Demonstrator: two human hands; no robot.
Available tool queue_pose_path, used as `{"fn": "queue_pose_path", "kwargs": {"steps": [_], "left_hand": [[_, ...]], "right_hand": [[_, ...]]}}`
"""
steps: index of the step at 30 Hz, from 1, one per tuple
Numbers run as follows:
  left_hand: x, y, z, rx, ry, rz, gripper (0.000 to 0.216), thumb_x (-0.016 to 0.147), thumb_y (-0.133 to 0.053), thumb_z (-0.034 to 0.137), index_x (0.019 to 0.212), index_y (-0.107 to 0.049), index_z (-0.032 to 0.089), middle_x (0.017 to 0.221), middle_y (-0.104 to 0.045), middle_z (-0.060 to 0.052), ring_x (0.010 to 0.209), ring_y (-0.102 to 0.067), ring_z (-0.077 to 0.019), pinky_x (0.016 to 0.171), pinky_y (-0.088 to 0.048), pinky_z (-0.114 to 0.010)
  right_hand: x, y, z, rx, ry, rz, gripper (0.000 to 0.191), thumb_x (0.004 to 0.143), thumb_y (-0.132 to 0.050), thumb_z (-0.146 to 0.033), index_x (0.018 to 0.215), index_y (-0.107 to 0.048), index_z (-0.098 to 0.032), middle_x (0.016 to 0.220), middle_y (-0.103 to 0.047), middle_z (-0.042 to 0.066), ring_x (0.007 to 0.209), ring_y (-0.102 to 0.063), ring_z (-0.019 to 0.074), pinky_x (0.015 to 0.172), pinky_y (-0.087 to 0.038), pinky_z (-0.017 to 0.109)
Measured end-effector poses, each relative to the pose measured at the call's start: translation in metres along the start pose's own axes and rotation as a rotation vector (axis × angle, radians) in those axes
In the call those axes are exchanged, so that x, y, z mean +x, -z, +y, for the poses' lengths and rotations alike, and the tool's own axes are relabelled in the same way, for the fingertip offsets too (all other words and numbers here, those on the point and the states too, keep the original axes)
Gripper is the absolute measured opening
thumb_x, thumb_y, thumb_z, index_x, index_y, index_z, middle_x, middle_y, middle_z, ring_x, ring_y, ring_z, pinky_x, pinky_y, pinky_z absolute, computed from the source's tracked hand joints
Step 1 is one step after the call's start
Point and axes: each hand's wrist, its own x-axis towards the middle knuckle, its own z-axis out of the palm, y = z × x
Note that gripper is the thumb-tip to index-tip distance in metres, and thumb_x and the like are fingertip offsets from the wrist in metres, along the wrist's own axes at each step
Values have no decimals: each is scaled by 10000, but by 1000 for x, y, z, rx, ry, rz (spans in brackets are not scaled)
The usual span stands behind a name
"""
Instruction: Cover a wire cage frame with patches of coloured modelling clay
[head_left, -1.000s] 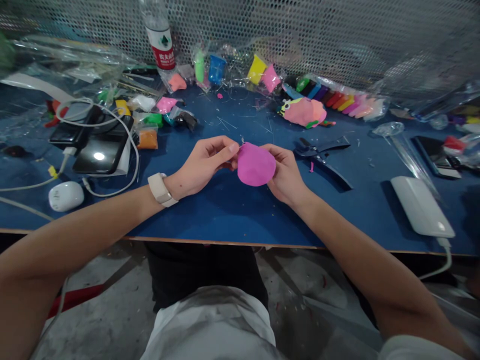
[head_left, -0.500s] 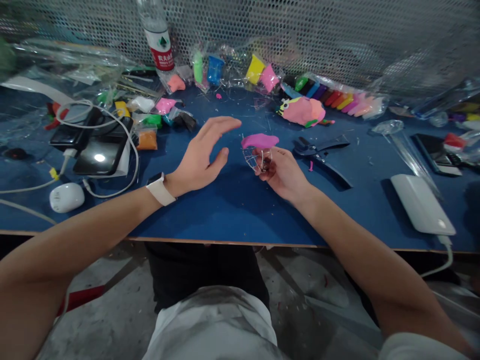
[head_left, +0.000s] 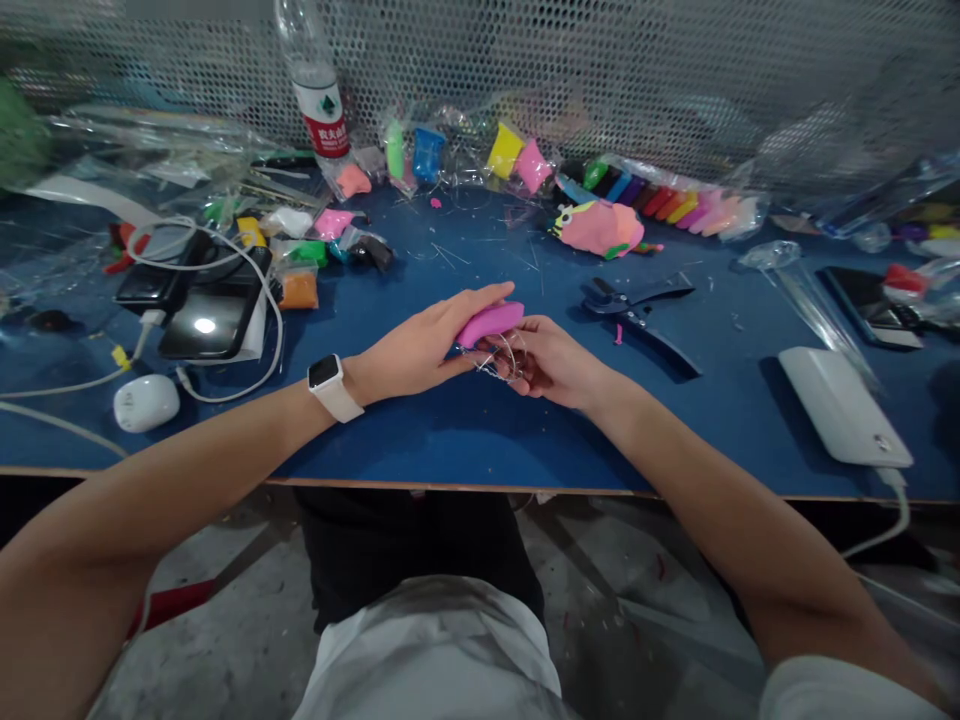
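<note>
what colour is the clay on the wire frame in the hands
The clay is pinkish purple, seen in the head view.

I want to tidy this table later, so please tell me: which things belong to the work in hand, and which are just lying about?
Work in hand:
purple clay
wire frame
perhaps pliers

Apparently just lying about:
bottle
white power bank
white cable
</note>
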Motion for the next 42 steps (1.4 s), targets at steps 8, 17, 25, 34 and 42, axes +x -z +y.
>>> {"fn": "queue_pose_path", "kwargs": {"steps": [8,17,25,34,42], "left_hand": [[1,0,10,-181,206,122,603,1079,-733,368,1624,-527,216,1478,-755,-143,1197,-813,-243,1069,-642,-374],[0,-6,9,-133,154,122,467,1029,-765,385,1434,-615,208,1128,-799,-94,903,-762,-223,813,-619,-357],[-3,-13,5,1,90,111,476,998,-681,179,1470,-623,178,1412,-761,-179,1234,-788,-302,1037,-669,-456],[-4,-11,9,76,110,82,630,989,-628,97,1605,-522,180,1578,-697,-193,1481,-704,-322,1207,-622,-499],[-6,-13,6,158,119,89,714,989,-652,113,1683,-504,198,1607,-685,-181,1422,-738,-333,1128,-663,-491]], "right_hand": [[-3,-1,7,-418,698,518,404,1043,-771,-674,1056,-787,-271,940,-761,48,817,-754,195,598,-598,282],[-13,-4,1,-1158,1046,271,716,1024,-748,-705,1635,-609,-357,1664,-650,128,1605,-570,453,1292,-513,716],[-7,-17,16,-1204,1153,358,510,1102,-706,-398,1604,-637,-332,1474,-755,118,1388,-727,377,1185,-613,632],[-3,-14,20,-1215,1262,417,357,1060,-715,-164,1366,-775,-338,1297,-819,72,1276,-787,338,1093,-676,585],[-5,-15,17,-1223,1225,436,437,1029,-707,-179,1435,-746,-337,1328,-812,86,1299,-782,361,1111,-675,618]]}}
